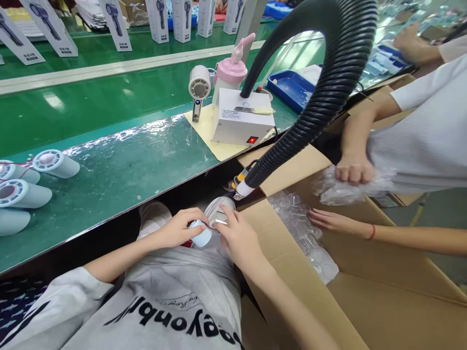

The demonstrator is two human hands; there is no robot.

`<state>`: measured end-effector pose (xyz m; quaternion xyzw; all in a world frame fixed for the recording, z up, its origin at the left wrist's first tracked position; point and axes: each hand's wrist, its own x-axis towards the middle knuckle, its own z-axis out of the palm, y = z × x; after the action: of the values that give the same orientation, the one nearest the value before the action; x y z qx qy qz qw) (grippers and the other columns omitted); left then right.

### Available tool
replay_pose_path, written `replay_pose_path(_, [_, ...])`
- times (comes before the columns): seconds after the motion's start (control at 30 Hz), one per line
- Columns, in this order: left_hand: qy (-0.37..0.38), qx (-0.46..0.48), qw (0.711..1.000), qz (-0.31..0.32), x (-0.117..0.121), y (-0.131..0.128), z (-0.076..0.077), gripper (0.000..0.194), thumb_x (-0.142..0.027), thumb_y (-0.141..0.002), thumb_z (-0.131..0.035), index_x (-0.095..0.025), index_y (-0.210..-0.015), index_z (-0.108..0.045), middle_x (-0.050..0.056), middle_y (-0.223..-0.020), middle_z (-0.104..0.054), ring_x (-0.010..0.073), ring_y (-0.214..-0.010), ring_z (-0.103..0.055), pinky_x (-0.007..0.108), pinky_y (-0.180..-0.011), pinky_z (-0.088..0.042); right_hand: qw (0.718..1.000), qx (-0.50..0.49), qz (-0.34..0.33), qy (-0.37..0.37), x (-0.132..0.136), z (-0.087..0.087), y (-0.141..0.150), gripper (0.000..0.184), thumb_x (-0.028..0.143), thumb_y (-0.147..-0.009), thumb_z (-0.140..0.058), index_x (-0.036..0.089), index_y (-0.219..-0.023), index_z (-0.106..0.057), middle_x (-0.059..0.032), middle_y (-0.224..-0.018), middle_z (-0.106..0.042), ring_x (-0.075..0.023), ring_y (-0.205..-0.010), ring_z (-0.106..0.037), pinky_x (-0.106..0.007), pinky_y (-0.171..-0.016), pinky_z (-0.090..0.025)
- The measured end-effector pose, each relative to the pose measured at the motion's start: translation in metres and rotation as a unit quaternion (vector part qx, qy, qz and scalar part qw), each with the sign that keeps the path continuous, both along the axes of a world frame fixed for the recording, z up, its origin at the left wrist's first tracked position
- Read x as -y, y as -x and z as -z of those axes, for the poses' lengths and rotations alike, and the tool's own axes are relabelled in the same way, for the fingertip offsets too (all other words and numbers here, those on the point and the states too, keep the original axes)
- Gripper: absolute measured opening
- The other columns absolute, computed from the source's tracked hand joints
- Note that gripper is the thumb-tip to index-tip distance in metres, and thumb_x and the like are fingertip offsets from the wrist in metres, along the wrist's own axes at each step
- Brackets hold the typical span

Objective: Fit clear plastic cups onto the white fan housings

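My left hand [182,227] is closed around a small light-blue cylindrical housing [202,235] above my lap. A thin dark and red wire [207,224] runs from its top toward my right hand [239,238]. Between the fingers of that hand is a small shiny rectangular piece [221,218], its kind unclear. Just beyond my hands hangs the white nozzle [243,190] of a black ribbed hose [288,155]. Several similar light-blue housings [56,164] with fan-like ends lie on the green bench [120,165] at the left.
A white box-shaped machine [239,126], a handheld fan [199,90] and a pink-lidded bottle [230,70] stand on the bench. Product boxes [159,22] line the back. At right, a co-worker's hands [354,167] handle clear plastic over a large carton [310,296]. A blue tray [288,87] lies behind.
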<state>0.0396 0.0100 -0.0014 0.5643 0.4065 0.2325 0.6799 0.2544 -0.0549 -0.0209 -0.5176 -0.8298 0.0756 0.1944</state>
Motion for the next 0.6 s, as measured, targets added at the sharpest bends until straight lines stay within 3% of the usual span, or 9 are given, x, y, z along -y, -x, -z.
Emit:
replay_pose_path(0.1, [-0.138, -0.052, 0.989, 0.005, 0.005, 0.010, -0.001, 0.017, -0.031, -0.084, -0.075, -0.020, -0.096, -0.079, 0.006, -0.098, -0.072, 0.0214, -0.089, -0.063, 0.033, -0.088, -0.050, 0.984, -0.124, -0.051, 0.114, -0.007, 0.000, 0.002, 0.022, 0.006, -0.079, -0.080, 0.024, -0.090, -0.073, -0.0113, -0.132, -0.068, -0.0312, -0.114, -0.069, -0.044, -0.085, -0.065])
replay_pose_path(0.17, [-0.181, -0.054, 0.982, -0.011, 0.007, 0.016, 0.004, 0.029, -0.037, -0.082, -0.081, -0.021, -0.105, -0.079, 0.008, -0.103, -0.071, 0.0222, -0.090, -0.064, 0.035, -0.089, -0.051, 0.958, -0.229, -0.051, 0.165, -0.008, -0.004, 0.003, 0.009, 0.022, -0.086, -0.081, 0.022, -0.085, -0.072, -0.0105, -0.125, -0.069, -0.0289, -0.115, -0.070, -0.045, -0.094, -0.063])
replay_pose_path(0.23, [-0.201, -0.033, 0.979, -0.013, 0.007, 0.022, 0.012, 0.047, -0.046, -0.072, -0.091, -0.022, -0.111, -0.079, 0.009, -0.107, -0.071, 0.0242, -0.095, -0.065, 0.037, -0.093, -0.053, 0.933, -0.310, -0.025, 0.179, -0.007, -0.006, 0.004, 0.018, 0.030, -0.095, -0.075, 0.021, -0.079, -0.073, -0.0103, -0.118, -0.070, -0.0266, -0.112, -0.071, -0.043, -0.098, -0.060])
replay_pose_path(0.33, [-0.232, -0.020, 0.972, 0.028, 0.004, 0.027, 0.023, 0.059, -0.054, -0.064, -0.096, -0.024, -0.112, -0.082, 0.013, -0.115, -0.070, 0.0290, -0.107, -0.066, 0.042, -0.099, -0.054, 0.902, -0.390, 0.015, 0.186, -0.008, -0.006, 0.006, 0.030, 0.035, -0.097, -0.072, 0.021, -0.071, -0.072, -0.0103, -0.108, -0.073, -0.0253, -0.104, -0.074, -0.040, -0.090, -0.062])
replay_pose_path(0.4, [-0.233, -0.012, 0.970, 0.064, 0.003, 0.029, 0.027, 0.059, -0.052, -0.067, -0.094, -0.025, -0.117, -0.081, 0.015, -0.126, -0.070, 0.0324, -0.118, -0.066, 0.046, -0.106, -0.052, 0.875, -0.440, 0.030, 0.202, -0.009, -0.004, 0.005, 0.032, 0.037, -0.094, -0.076, 0.021, -0.067, -0.071, -0.0103, -0.105, -0.075, -0.0261, -0.100, -0.076, -0.038, -0.083, -0.063])
replay_pose_path(0.5, [-0.191, 0.018, 0.977, 0.094, 0.004, 0.028, 0.023, 0.064, -0.046, -0.071, -0.093, -0.025, -0.130, -0.075, 0.016, -0.136, -0.070, 0.0335, -0.125, -0.065, 0.046, -0.108, -0.053, 0.835, -0.504, 0.028, 0.220, -0.010, -0.003, 0.001, 0.034, 0.042, -0.094, -0.077, 0.022, -0.067, -0.071, -0.0092, -0.104, -0.078, -0.0282, -0.102, -0.078, -0.043, -0.086, -0.065])
replay_pose_path(0.57, [-0.137, 0.034, 0.986, 0.083, 0.008, 0.027, 0.018, 0.069, -0.042, -0.072, -0.093, -0.023, -0.135, -0.072, 0.017, -0.135, -0.071, 0.0316, -0.120, -0.069, 0.041, -0.099, -0.058, 0.834, -0.508, -0.002, 0.217, -0.009, -0.003, -0.001, 0.028, 0.044, -0.095, -0.076, 0.025, -0.075, -0.076, -0.0086, -0.111, -0.080, -0.0298, -0.107, -0.077, -0.048, -0.091, -0.065])
replay_pose_path(0.6, [-0.105, 0.042, 0.991, 0.070, 0.011, 0.026, 0.015, 0.070, -0.040, -0.072, -0.093, -0.022, -0.136, -0.071, 0.017, -0.135, -0.071, 0.0301, -0.115, -0.070, 0.038, -0.093, -0.060, 0.848, -0.488, -0.021, 0.207, -0.007, -0.004, -0.002, 0.021, 0.044, -0.094, -0.078, 0.026, -0.083, -0.079, -0.0088, -0.117, -0.080, -0.0309, -0.112, -0.076, -0.051, -0.095, -0.064])
